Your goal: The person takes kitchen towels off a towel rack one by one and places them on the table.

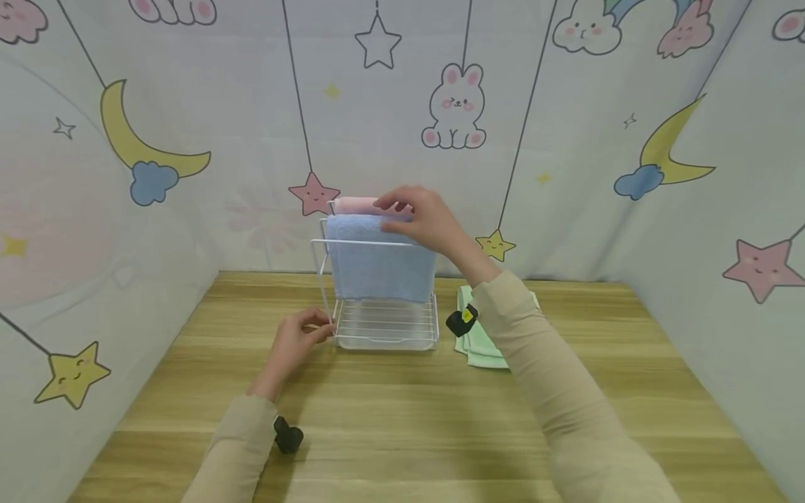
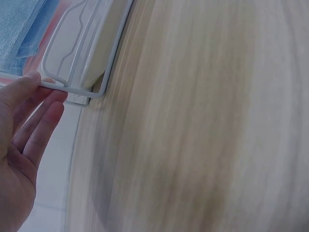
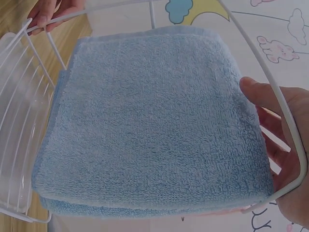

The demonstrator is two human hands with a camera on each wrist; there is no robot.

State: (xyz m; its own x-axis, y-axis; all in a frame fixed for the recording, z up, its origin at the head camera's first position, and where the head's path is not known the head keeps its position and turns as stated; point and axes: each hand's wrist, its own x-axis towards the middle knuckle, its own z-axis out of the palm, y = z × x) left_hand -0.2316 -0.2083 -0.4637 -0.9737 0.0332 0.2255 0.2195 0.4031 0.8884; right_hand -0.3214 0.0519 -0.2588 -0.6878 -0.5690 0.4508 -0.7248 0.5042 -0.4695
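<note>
A white wire rack (image 1: 319, 276) stands on the table, with a clear tray (image 1: 386, 342) at its base. Over its rails hang a folded light blue towel (image 1: 383, 265) and, behind it, a pink towel (image 1: 355, 205). My left hand (image 1: 295, 342) pinches the rack's frame wire low at the left side, thumb against fingers in the left wrist view. At the top fold of the blue towel is my right hand (image 1: 424, 216). Its thumb (image 3: 260, 94) lies on the towel's edge and its fingers reach behind, partly hidden by the cloth.
Right of the rack, a folded light green towel (image 1: 481, 342) lies on the wooden table (image 1: 390, 426), partly covered by my right sleeve (image 1: 534, 349). A printed white curtain (image 1: 377, 119) encloses the table at the back and both sides.
</note>
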